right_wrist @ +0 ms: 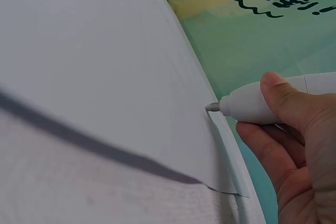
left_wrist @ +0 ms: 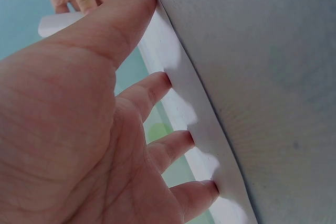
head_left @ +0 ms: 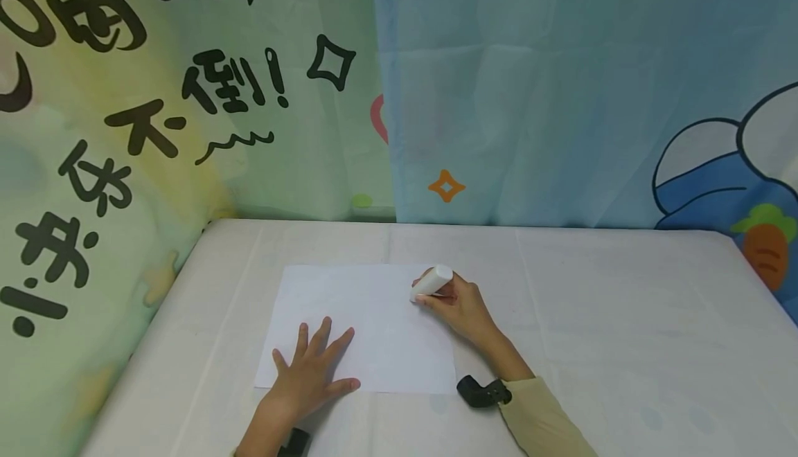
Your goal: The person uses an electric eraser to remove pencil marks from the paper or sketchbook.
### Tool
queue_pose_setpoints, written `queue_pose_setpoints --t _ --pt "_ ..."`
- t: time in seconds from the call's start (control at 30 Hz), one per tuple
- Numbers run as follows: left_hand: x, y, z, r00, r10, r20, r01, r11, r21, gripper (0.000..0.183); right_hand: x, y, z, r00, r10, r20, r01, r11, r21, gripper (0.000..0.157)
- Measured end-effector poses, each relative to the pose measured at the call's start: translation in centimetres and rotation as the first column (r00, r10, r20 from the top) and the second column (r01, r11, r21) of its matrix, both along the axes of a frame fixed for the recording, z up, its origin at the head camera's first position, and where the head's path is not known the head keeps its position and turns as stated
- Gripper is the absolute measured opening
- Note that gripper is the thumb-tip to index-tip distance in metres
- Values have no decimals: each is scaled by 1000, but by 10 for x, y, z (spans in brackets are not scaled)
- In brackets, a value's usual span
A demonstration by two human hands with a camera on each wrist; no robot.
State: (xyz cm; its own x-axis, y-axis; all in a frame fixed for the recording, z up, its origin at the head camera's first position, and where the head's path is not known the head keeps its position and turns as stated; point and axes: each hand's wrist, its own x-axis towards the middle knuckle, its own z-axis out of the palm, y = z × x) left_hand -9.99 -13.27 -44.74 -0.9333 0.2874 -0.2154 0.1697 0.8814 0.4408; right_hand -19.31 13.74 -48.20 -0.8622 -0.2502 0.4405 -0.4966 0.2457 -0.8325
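A sheet of white paper (head_left: pixel 374 339) lies on the table in the head view. My left hand (head_left: pixel 302 381) rests on its lower left part with fingers spread; in the left wrist view the thumb and fingertips touch the paper. In my right hand (head_left: pixel 464 311), thumb and fingers pinch a thick, white, pen-shaped tool (head_left: pixel 433 282) over the sheet's upper right corner. The right wrist view shows the tool's tapered white body (right_wrist: pixel 254 102) and narrow grey tip (right_wrist: pixel 212 107), which meets the paper close to its edge. No marks are visible on the sheet.
A white cloth (head_left: pixel 611 332) covers the table. Behind it hang a green printed curtain (head_left: pixel 312 166) with black writing and a blue one (head_left: pixel 548 131) with cartoon shapes. A black wrist device (head_left: pixel 483 392) sits by the right sleeve, and another (head_left: pixel 294 442) at the left wrist.
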Motion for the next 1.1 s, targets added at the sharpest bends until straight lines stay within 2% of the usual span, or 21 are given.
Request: queue_pose_setpoints --t 0.53,0.9,1.1 --pt "0 0 0 1000 4 15 -4 1000 18 77 0 -2 -1 1000 2 -17 -3 1000 -29 34" --pt "0 1 1 1000 1 8 -1 1000 13 77 -2 -5 -4 999 -28 -29 29 999 21 34" --pt "0 1 0 1000 -3 6 3 1000 4 77 0 -4 -1 1000 -11 -22 11 1000 2 33"
